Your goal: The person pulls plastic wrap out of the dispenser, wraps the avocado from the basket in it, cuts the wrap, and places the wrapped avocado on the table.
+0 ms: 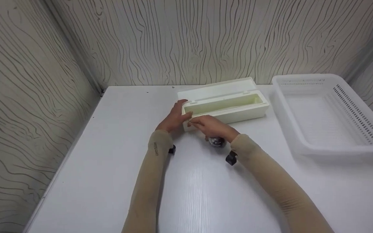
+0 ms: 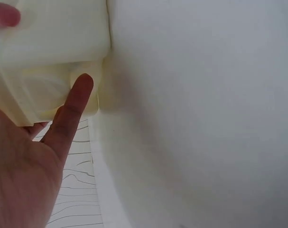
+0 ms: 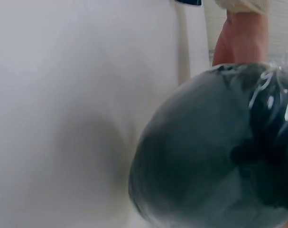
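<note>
A long cream-white box [image 1: 244,115] stands on the table, its hinged lid [image 1: 219,89] tipped back and its narrow trough exposed. My left hand [image 1: 173,118] grips the box's left end, thumb over the front rim and other fingers toward the back corner. The left wrist view shows one finger extended along the recessed end of the box [image 2: 44,40]. Close to the front left corner is my right hand [image 1: 213,126], fingertips drawn together. Under its palm it holds a dark, rounded bundle in shiny clear plastic [image 3: 196,152]; its exact kind is unclear.
To the right of the box stands a large white plastic basket [image 1: 298,142] with slotted sides. Wood-patterned panels [image 1: 186,42] enclose the white table [image 1: 108,181] at the back and sides. Small black wrist cameras sit at both cuffs.
</note>
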{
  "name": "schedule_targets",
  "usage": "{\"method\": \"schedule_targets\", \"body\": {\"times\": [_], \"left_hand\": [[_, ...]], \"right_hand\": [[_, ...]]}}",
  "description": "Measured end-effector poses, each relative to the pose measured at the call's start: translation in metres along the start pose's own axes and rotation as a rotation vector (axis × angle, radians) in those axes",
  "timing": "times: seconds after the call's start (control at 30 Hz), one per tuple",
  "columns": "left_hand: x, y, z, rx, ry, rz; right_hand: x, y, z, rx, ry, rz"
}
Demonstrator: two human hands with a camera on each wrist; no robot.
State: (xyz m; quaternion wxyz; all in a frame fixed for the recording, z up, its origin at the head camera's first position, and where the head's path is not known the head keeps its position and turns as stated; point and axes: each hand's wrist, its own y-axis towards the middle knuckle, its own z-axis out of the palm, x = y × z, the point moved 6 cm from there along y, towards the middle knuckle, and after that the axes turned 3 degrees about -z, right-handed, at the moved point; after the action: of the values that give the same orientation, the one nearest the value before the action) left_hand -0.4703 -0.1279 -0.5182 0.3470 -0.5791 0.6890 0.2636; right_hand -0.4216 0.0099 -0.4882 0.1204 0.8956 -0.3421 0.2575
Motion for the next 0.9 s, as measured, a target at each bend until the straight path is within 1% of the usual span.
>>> {"method": "schedule_targets", "body": {"times": [0.1, 0.13, 0.23, 0.37, 0.47, 0.53, 0.6, 0.7, 0.8, 0.9], "left_hand": [[-0.001, -0.001, -0.002, 0.000, -0.002, -0.003], [-0.002, 0.000, -0.001, 0.007, 0.001, -0.003], [-0.003, 0.001, 0.000, 0.027, 0.022, -0.006], [-0.004, 0.002, 0.001, 0.041, 0.043, -0.007], [-0.002, 0.001, 0.002, 0.048, 0.038, -0.016], [-0.002, 0.001, 0.002, 0.042, 0.031, -0.024], [-0.002, -0.002, 0.002, 0.024, 0.041, -0.055], [-0.008, -0.006, 0.002, -0.015, 0.096, -0.102], [-0.017, -0.008, 0.004, -0.056, 0.148, -0.145], [-0.023, -0.006, 0.006, -0.115, 0.167, -0.168]], "right_hand": [[-0.002, -0.002, -0.003, 0.026, -0.001, -0.063], [-0.003, -0.003, -0.004, 0.038, 0.003, -0.070], [-0.005, -0.005, -0.008, 0.073, 0.021, -0.087], [-0.008, -0.009, -0.009, 0.110, 0.045, -0.076], [-0.008, -0.010, -0.006, 0.093, 0.008, -0.095], [-0.008, -0.009, -0.005, 0.058, -0.049, -0.115], [-0.007, -0.007, -0.003, 0.031, -0.094, -0.124], [-0.006, -0.006, -0.001, 0.019, -0.127, -0.105], [-0.005, -0.006, -0.001, 0.022, -0.120, -0.076], [-0.006, -0.007, 0.000, 0.013, -0.125, -0.052]]}}
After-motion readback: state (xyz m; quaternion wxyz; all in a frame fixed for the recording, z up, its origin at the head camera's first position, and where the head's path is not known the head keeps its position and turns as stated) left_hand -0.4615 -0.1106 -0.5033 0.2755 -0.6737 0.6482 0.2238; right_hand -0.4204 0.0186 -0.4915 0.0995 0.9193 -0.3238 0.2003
